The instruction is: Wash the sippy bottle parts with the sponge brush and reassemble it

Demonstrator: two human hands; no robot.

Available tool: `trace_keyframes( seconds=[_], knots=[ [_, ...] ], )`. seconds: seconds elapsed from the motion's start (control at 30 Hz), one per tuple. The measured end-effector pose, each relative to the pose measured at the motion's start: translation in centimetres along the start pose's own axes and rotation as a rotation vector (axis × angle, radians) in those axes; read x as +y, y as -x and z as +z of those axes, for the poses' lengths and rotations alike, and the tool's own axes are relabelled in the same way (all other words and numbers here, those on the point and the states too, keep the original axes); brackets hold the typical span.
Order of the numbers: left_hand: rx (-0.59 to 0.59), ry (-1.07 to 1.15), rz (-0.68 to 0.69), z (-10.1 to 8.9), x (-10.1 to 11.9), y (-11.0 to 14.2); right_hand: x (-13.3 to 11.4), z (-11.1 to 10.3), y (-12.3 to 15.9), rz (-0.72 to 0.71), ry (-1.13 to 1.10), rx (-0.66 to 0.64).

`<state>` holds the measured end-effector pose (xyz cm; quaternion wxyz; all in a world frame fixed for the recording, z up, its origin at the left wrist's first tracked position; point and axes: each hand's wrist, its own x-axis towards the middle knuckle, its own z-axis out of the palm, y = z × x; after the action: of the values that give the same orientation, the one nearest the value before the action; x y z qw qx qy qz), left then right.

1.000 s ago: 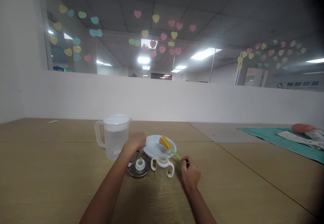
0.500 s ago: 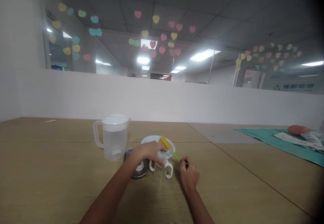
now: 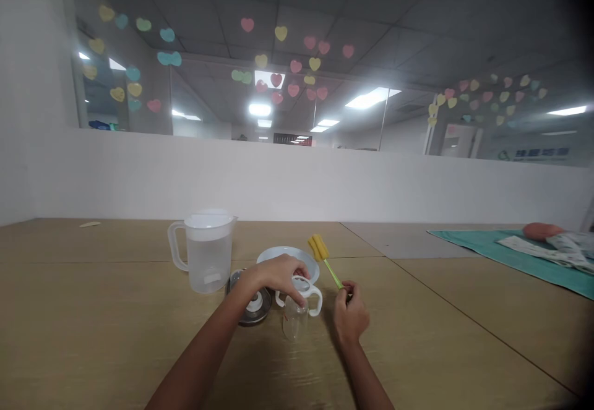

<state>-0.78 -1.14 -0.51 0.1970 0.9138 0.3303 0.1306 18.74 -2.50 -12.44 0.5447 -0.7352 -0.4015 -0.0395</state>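
Observation:
My left hand [image 3: 283, 277] grips a clear baby bottle [image 3: 296, 322] near its top, where a white collar with two curved handles [image 3: 316, 298] sits. The bottle is upright, and part of the collar is hidden by my fingers. In my right hand [image 3: 351, 314], closed around the green handle, is a bottle brush [image 3: 320, 247] with a yellow sponge head. The brush head points up and away, apart from the bottle. Behind the bottle lies a white bowl or plate [image 3: 269, 253], partly covered by my left hand.
To the left stands a translucent lidded pitcher [image 3: 208, 255]. A dark round dish [image 3: 260, 318] with small white and clear parts is beside my left wrist. At far right, a teal cloth [image 3: 468, 242] carries a patterned cloth and a reddish object [image 3: 542, 232]. A white wall closes the back.
The brush has moved right, away from the plate and the bottle top, and stands more upright. The bottle has shifted slightly and its collar shows more. My left hand keeps its grip.

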Motion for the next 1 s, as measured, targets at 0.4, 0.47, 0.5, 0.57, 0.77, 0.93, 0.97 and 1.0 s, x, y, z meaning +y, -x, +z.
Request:
trace_keyframes(
  seconds=[0.4, 0.47, 0.5, 0.57, 0.77, 0.93, 0.97, 1.0],
  knots=[
    [-0.154, -0.104, -0.011, 1.6, -0.7, -1.2, -0.1, 0.1, 0.1, 0.038, -0.052, -0.031],
    [-0.045, -0.032, 0.022, 0.9, -0.7, -0.8, -0.1, -0.4, 0.2, 0.055, -0.152, 0.005],
    [0.018, 0.008, 0.038, 0.5, -0.7, -0.5, 0.0, -0.8, 0.1, 0.066, -0.209, 0.010],
    [0.127, 0.063, 0.047, -0.3, -1.1, -0.3, 0.3, -2.2, -0.2, 0.052, -0.290, -0.028],
    [0.326, 0.006, -0.010, -0.9, -3.1, -1.4, -0.7, -7.5, -3.3, -0.423, 0.030, -0.290],
    [0.418, -0.280, 0.033, -0.1, -3.4, -2.2, -4.5, -7.7, -5.8, -0.764, 0.259, -0.224],
    [0.433, -0.365, 0.044, 0.2, -3.3, -2.3, -5.2, -7.0, -6.1, -0.809, 0.299, -0.218],
    [0.440, -0.443, 0.052, 0.5, -3.1, -2.5, -5.9, -6.1, -6.1, -0.845, 0.333, -0.218]
  ],
)
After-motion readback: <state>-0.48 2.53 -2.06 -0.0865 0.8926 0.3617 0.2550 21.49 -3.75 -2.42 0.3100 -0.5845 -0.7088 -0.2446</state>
